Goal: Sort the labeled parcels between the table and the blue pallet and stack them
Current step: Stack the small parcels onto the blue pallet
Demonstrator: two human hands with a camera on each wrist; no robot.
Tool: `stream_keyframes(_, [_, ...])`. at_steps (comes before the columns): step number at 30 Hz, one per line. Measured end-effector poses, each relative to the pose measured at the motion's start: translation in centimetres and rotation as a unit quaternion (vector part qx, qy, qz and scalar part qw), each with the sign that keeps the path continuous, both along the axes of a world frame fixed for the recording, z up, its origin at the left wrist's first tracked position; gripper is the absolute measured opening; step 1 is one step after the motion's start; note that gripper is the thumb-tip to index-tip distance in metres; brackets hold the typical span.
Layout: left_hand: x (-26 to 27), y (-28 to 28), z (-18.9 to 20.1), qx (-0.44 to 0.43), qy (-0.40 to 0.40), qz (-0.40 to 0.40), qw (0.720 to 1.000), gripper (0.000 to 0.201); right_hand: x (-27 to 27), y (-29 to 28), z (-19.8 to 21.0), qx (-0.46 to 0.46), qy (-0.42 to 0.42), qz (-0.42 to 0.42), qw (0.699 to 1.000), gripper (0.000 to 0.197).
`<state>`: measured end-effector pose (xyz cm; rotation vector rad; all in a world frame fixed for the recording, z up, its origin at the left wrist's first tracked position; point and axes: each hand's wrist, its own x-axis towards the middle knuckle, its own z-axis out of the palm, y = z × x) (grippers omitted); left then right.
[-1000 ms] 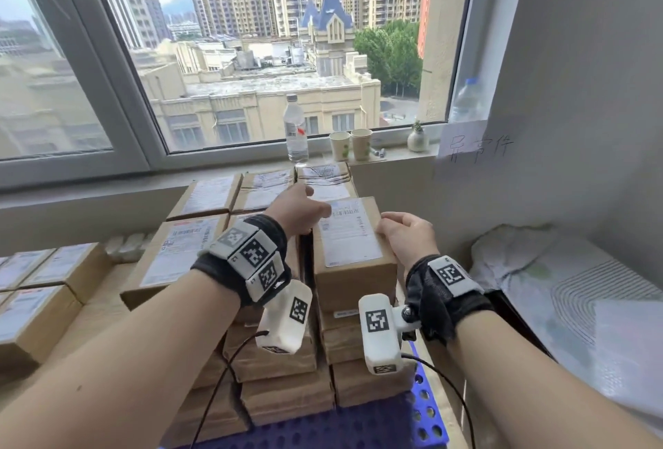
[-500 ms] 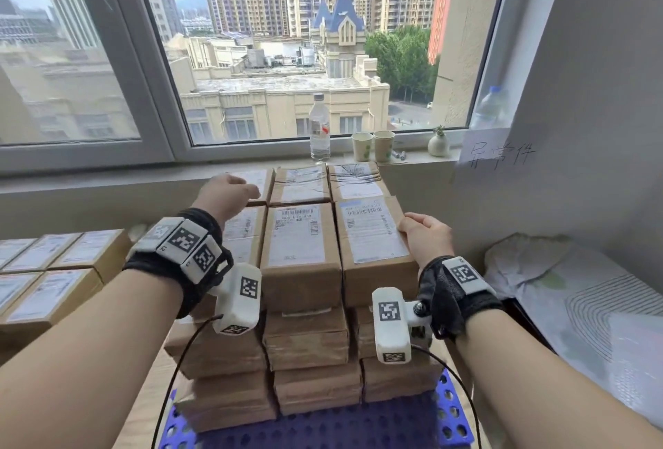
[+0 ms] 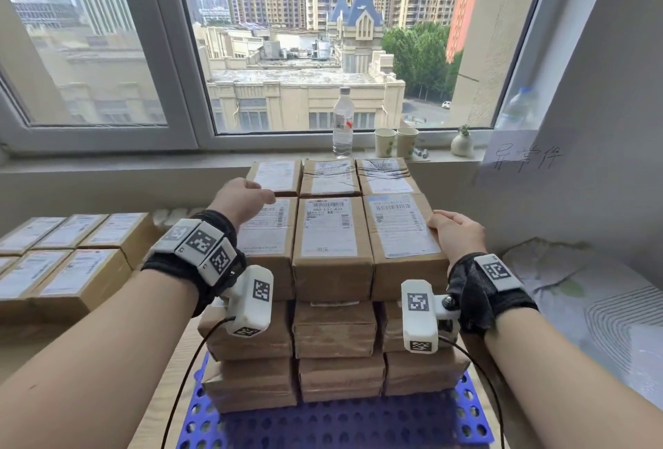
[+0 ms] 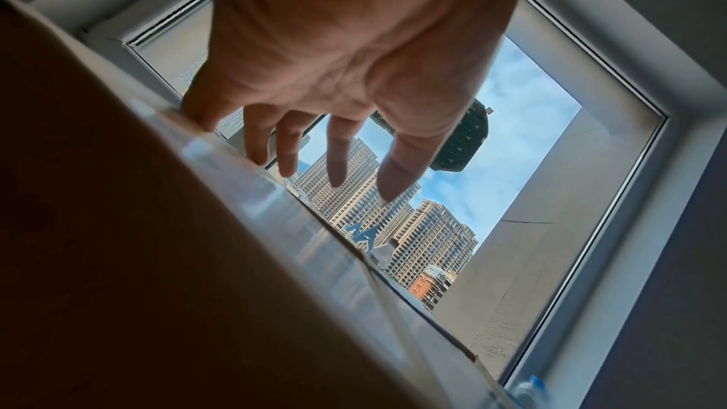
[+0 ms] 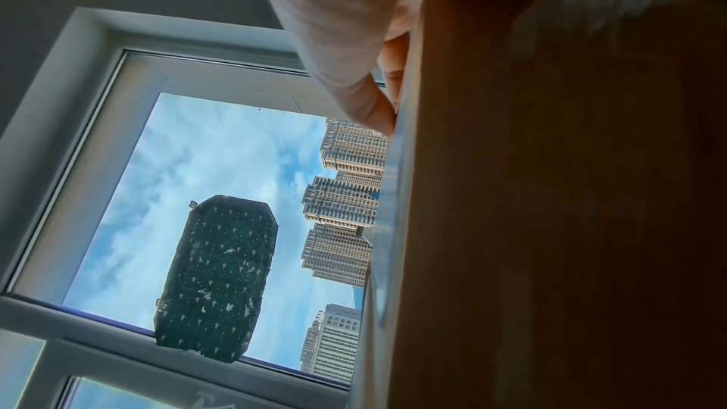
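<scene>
Brown cardboard parcels with white labels stand three layers high on the blue pallet [image 3: 341, 423]. The top layer has two rows of three. My left hand [image 3: 247, 197] rests with loosely spread, straight fingers on the far end of the front left parcel [image 3: 265, 244]. The left wrist view shows this left hand [image 4: 338, 73] over the parcel's edge [image 4: 157, 260], holding nothing. My right hand [image 3: 457, 233] lies flat against the right side of the front right parcel [image 3: 401, 229], thumb at its top edge. In the right wrist view that right hand [image 5: 334, 27] presses the parcel's side [image 5: 550, 198].
A table at the left carries several more labeled parcels [image 3: 71, 262]. On the windowsill behind the stack stand a water bottle [image 3: 342, 122], two paper cups [image 3: 396, 141] and a small vase [image 3: 461, 141]. A handwritten paper note [image 3: 520, 161] hangs on the right wall above a cloth-covered surface [image 3: 592, 305].
My left hand has moved left, from the left edge of the front right parcel to the front left parcel. My right hand has stayed against the right parcel's side.
</scene>
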<state>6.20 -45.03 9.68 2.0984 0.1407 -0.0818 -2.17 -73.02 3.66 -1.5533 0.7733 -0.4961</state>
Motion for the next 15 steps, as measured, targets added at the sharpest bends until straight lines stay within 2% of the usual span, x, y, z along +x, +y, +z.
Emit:
stream_keyframes(9, [-0.1,0.5,-0.6,-0.007,-0.015,0.004,1.0,0.036,-0.4,0.4,0.4,-0.044,0.021,0.0,0.999,0.005])
stream_keyframes(12, [-0.4,0.2,-0.3,-0.003,-0.045,0.013,0.999,0.035,-0.9,0.9,1.8,-0.072,0.01,-0.005,0.997,0.009])
stream_keyframes(15, [-0.8,-0.2,0.3,-0.015,-0.073,-0.001,0.997,0.032,-1.3,1.8,4.3,-0.14,-0.008,0.001,0.99,0.015])
